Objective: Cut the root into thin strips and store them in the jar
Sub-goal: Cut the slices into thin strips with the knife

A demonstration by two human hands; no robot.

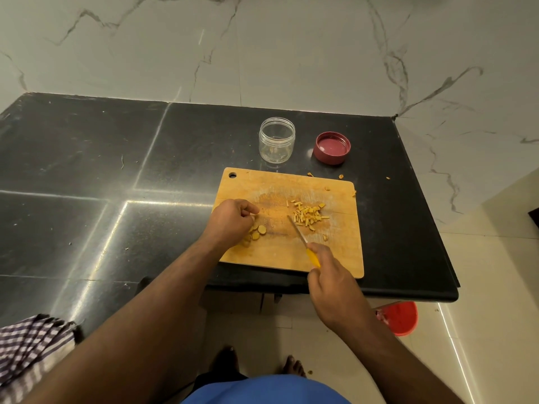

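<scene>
A wooden cutting board (271, 252) lies on the black counter. A heap of thin yellow root strips (308, 214) sits right of the board's middle. Round root slices (257, 232) lie at the board's left. My left hand (230, 221) hovers over those slices with its fingers curled, and its fingertips seem to pinch a slice. My right hand (329, 284) grips a yellow-handled knife (300, 236) whose blade tip points toward the strips. An open clear jar (276, 140) stands behind the board, with nothing visible inside it.
The jar's maroon lid (332, 147) lies upside down to the right of the jar. Small root scraps (340, 177) are scattered past the board's far right corner. A checked cloth (32, 348) lies at the counter's near left. A red bucket (401, 317) stands on the floor.
</scene>
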